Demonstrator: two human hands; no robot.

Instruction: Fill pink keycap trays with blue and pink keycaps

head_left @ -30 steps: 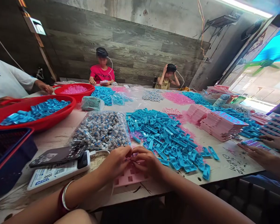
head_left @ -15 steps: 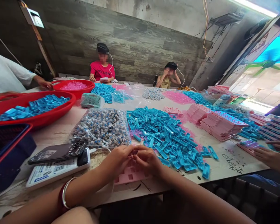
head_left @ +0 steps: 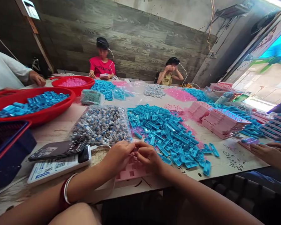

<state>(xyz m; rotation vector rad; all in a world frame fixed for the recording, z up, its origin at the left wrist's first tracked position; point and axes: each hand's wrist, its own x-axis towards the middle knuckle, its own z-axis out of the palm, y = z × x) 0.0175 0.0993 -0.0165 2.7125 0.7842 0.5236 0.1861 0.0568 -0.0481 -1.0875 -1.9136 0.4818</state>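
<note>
Cluttered bench (head_left: 56, 131): a pink slotted tray (head_left: 131, 173) is lying near its six o'clock edge.
Left hand (head_left: 120, 153) and right hand (head_left: 148, 156) are curling over the tray, fingers well bent and tips meeting; whether they are gripping anything, I cannot tell. From the tray, blue pieces (head_left: 168, 134) are lying heaped at one o'clock, a clear bag of parts (head_left: 100, 125) at eleven, a phone (head_left: 58, 149) at ten and stacked pink panels (head_left: 220, 123) at two.

Grey plank-patterned wall (head_left: 81, 37) behind pale table (head_left: 57, 128)
</note>
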